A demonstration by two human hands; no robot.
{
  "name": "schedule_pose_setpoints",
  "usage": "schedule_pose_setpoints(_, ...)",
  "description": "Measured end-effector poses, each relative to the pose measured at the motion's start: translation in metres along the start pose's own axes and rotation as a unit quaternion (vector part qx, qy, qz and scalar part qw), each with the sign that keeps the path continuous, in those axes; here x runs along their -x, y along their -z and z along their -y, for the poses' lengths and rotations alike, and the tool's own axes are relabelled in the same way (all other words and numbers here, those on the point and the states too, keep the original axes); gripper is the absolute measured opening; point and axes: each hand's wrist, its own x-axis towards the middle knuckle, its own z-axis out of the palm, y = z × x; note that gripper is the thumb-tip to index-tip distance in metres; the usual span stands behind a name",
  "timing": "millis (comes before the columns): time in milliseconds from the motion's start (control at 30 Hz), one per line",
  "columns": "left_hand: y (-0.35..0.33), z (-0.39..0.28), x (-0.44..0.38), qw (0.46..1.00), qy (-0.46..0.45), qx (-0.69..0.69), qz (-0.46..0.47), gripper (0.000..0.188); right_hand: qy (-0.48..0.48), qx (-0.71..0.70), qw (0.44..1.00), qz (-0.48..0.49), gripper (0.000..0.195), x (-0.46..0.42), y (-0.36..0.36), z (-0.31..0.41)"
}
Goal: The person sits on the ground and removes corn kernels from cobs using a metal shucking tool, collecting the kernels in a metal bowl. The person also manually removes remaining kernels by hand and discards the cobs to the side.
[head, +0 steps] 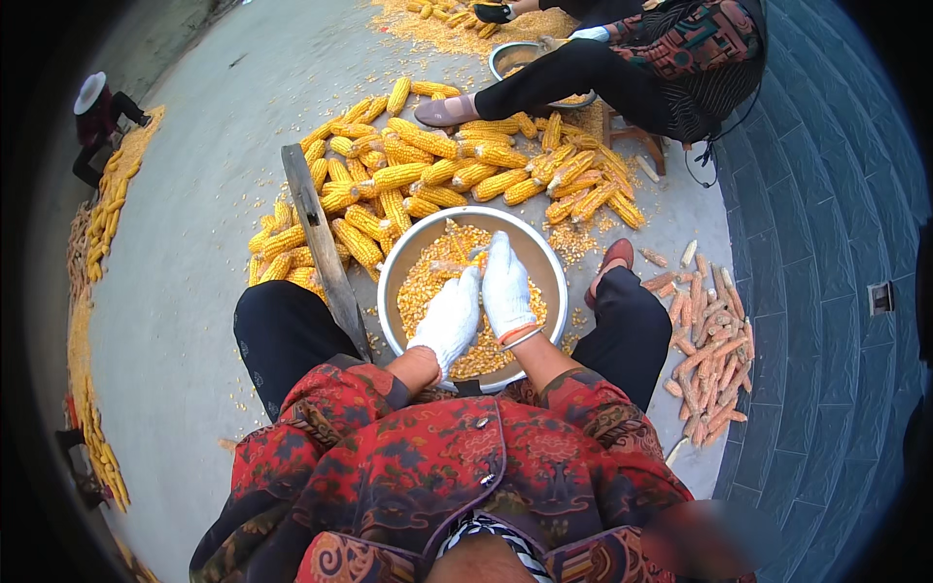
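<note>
My left hand [448, 313] and my right hand [505, 284], both in white knitted gloves, are close together over a metal basin [390, 291] between my knees. Loose yellow kernels [419, 310] cover its bottom. Just beyond my left fingers shows a partly stripped corn cob [446, 267], and those fingers look curled around its near end. The right hand lies beside the left, its fingers together and pointing away from me. Its palm side is hidden, so whether it also grips the cob is unclear.
Unshelled corn ears [423, 160] lie heaped beyond the basin. A wooden board with a slot [321, 240] leans by my left knee. Stripped cobs [711, 357] are piled at right. Another person [619, 80] sits ahead with a second basin [510, 55]; one more person [95, 124] is far left.
</note>
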Motion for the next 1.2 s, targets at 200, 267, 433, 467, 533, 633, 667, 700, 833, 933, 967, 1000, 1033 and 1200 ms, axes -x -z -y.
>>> schedule_pose_setpoints(200, 0.014, -0.036, 0.018, 0.971, 0.142, 0.189, 0.023, 0.047, 0.181, 0.019, 0.981, -0.060, 0.045, -0.005, -0.004, -0.019)
schedule_pose_setpoints(267, 0.017, -0.015, 0.006, 0.996, -0.041, -0.060, -0.056, 0.036, 0.157, 0.000, 0.987, -0.039, 0.051, 0.002, -0.004, -0.007)
schedule_pose_setpoints(433, 0.020, -0.007, 0.008, 0.885, -0.286, -0.357, -0.091, 0.025, 0.158, 0.234, 0.959, 0.028, 0.032, -0.005, 0.017, -0.007)
schedule_pose_setpoints(467, 0.020, -0.007, 0.008, 0.897, -0.283, -0.331, -0.080, 0.027, 0.195, 0.278, 0.940, 0.015, 0.030, -0.004, 0.020, -0.008)
schedule_pose_setpoints(533, 0.025, -0.028, 0.021, 0.981, -0.120, -0.152, 0.004, 0.033, 0.258, 0.298, 0.919, -0.012, 0.023, -0.001, 0.020, -0.010)
schedule_pose_setpoints(633, 0.020, -0.005, 0.013, 0.990, -0.122, 0.068, 0.025, 0.053, 0.309, 0.173, 0.935, -0.032, 0.025, 0.002, 0.020, -0.012)
schedule_pose_setpoints(667, 0.020, -0.004, 0.017, 0.980, 0.029, 0.183, 0.070, 0.055, 0.335, 0.176, 0.925, -0.017, 0.032, -0.001, 0.022, -0.012)
schedule_pose_setpoints(700, 0.024, -0.023, 0.030, 0.934, 0.179, 0.291, 0.108, 0.058, 0.289, 0.081, 0.953, -0.034, 0.038, 0.000, 0.022, -0.013)
schedule_pose_setpoints(833, 0.026, -0.019, 0.029, 0.923, 0.170, 0.326, 0.115, 0.068, 0.271, 0.043, 0.961, -0.008, 0.037, -0.001, 0.022, -0.010)
schedule_pose_setpoints(933, 0.015, -0.009, 0.011, 0.947, 0.152, 0.280, 0.048, 0.067, 0.075, -0.074, 0.994, 0.017, 0.049, 0.009, 0.009, -0.004)
schedule_pose_setpoints(967, 0.016, -0.005, 0.008, 0.951, 0.126, 0.279, 0.048, 0.066, -0.009, -0.085, 0.996, 0.025, 0.049, 0.011, 0.008, 0.003)
schedule_pose_setpoints(1000, 0.029, -0.009, 0.013, 0.951, 0.122, 0.244, 0.145, 0.066, 0.057, -0.127, 0.989, 0.046, 0.048, 0.011, 0.003, -0.001)
schedule_pose_setpoints(1033, 0.027, -0.010, 0.014, 0.943, 0.127, 0.270, 0.146, 0.066, 0.123, -0.168, 0.976, 0.067, 0.047, 0.011, 0.001, -0.004)
schedule_pose_setpoints(1200, 0.010, -0.006, 0.014, 0.991, -0.014, 0.127, 0.036, 0.064, 0.041, -0.150, 0.987, 0.046, 0.039, 0.015, 0.009, 0.013)
